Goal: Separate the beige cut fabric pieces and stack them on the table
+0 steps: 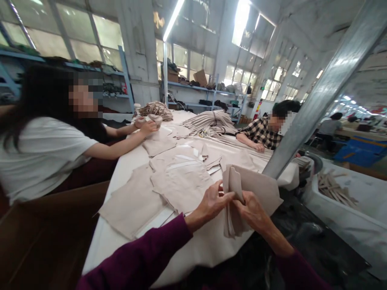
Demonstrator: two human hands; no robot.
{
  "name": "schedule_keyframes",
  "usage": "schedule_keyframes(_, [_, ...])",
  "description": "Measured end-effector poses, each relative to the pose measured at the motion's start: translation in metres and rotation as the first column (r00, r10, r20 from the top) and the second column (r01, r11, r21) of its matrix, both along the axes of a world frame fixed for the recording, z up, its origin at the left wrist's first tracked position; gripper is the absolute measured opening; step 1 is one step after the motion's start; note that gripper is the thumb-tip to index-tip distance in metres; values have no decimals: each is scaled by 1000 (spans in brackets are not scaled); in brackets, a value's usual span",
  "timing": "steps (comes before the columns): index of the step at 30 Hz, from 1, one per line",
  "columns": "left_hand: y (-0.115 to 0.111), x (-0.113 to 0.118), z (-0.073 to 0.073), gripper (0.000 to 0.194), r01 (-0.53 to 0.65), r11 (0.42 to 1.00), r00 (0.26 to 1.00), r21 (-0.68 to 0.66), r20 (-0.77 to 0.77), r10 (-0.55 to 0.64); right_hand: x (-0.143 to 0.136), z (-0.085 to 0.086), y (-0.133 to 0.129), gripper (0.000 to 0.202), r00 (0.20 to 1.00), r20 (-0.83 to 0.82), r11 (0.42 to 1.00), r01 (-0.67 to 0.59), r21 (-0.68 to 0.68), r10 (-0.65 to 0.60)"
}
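My left hand (211,203): at five o'clock, clamped with thumb and fingers on the folded beige cloth (260,181).
My right hand (255,213): between four and five o'clock, its thumb and fingers clamped on the same cloth; some fingertips are hidden in the folds.
Cloth I hold: towards four o'clock, raised above the table edge, several layers hanging beneath my hands.
White table (101,243): spreads from seven o'clock to twelve.
Flat beige pieces (130,201): between seven and eight o'clock, overlapping on the table, with white strips (181,164) among them.
White bin (341,233): at four o'clock, beige strips (337,189) inside.
Metal pole (326,86): slants across two o'clock.
Worker in white shirt (48,153): at nine o'clock, both hands at a beige piece.
Worker in checked shirt (256,131): near three o'clock, a hand over long beige lengths.
Bundle of beige cloth (211,121): at one o'clock, gathered with a tie.
Blue shelves (195,86): beyond, at twelve.
Red and yellow object (258,108): at two o'clock, its markings too blurred to read.
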State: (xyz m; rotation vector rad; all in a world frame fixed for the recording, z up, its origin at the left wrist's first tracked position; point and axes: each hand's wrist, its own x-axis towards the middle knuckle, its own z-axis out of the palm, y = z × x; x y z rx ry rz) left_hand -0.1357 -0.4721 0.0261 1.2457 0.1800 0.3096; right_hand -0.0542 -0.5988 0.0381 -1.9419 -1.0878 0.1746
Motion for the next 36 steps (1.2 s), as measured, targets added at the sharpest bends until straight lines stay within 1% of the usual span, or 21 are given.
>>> schedule_keyframes(1, [2, 4, -7, 20, -24, 1000, 1000, -10, 3, 24, 1, -2, 1, 17, 1000, 17, 1000, 10, 8, -10])
schedule_keyframes(2, [5, 7, -14, 20, -44, 999, 999, -6, -10, 44, 4, -3, 2, 17, 1000, 26, 1000, 12, 18, -13])
schedule_keyframes(4, [12, 16, -23, 28, -65, 997, 997, -30, -47, 64, 12, -5, 3, 18, 1000, 16, 999, -12, 50, 12])
schedule_keyframes(6, [19, 26, -26, 24, -101, 991, 993, -88, -76, 94, 24, -6, 4, 21, 999, -40, 996, -22, 86, 25])
schedule_keyframes(8, [26, 39, -23, 15, -137, 977, 988, -164, -88, 123, 37, -6, 8, 22, 988, -154, 994, 41, 103, -25])
schedule_keyframes(10, [34, 54, -15, 6, -136, 956, 990, -260, -83, 118, 49, -3, 14, 23, 942, -322, 984, 132, 116, -88])
schedule_keyframes(11, [38, 62, -11, 4, -118, 944, 992, -309, -73, 100, 55, 0, 19, 27, 912, -399, 979, 159, 128, -96])
schedule_keyframes(12, [43, 70, -7, 8, -93, 930, 995, -356, -59, 77, 61, 2, 23, 32, 889, -449, 975, 169, 144, -88])
schedule_keyframes(13, [48, 77, -3, 11, -67, 915, 998, -398, -39, 56, 67, 5, 28, 38, 884, -462, 975, 159, 153, -71])
schedule_keyframes(15, [58, 90, 2, 14, -21, 888, 999, -460, 13, 31, 81, 9, 37, 42, 929, -364, 981, 132, 143, -71])
schedule_keyframes(17, [66, 97, 4, 14, 23, 870, 997, -492, 70, 13, 96, 11, 43, 35, 973, -196, 984, 144, 109, -121])
schedule_keyframes(19, [72, 100, 4, 17, 103, 866, 990, -489, 136, -41, 110, 10, 44, 28, 984, -89, 980, 164, 111, -155])
schedule_keyframes(21, [77, 101, 3, 20, 197, 877, 976, -437, 176, -131, 122, 7, 41, 25, 977, -121, 966, 193, 173, -173])
schedule_keyframes(23, [80, 104, 2, 23, 267, 889, 963, -371, 146, -228, 130, 3, 36, 24, 938, -290, 924, 269, 270, -188])
schedule_keyframes(24, [81, 107, 1, 24, 289, 893, 957, -345, 111, -267, 132, 1, 33, 25, 896, -412, 898, 311, 313, -167])
schedule_keyframes(26, [79, 114, 0, 27, 334, 889, 941, -314, 56, -333, 134, -2, 29, 29, 782, -619, 863, 360, 354, -73])
schedule_keyframes(27, [77, 119, 0, 28, 350, 889, 935, -295, 50, -351, 133, -2, 28, 31, 733, -680, 857, 364, 365, -22])
schedule_keyframes(29, [72, 128, -2, 23, 350, 901, 936, -256, 60, -346, 129, -1, 27, 34, 672, -739, 847, 365, 386, 47])
schedule_keyframes(30, [68, 132, -2, 20, 333, 911, 943, -242, 68, -327, 127, 0, 27, 35, 665, -744, 849, 352, 394, 70])
schedule_keyframes(33, [61, 143, -4, 15, 249, 928, 968, -276, 88, -234, 122, 5, 25, 39, 701, -704, 901, 224, 371, 115])
schedule_keyframes(36, [59, 152, -5, 17, 193, 909, 981, -370, 89, -172, 123, 9, 19, 36, 757, -648, 952, 128, 278, 88])
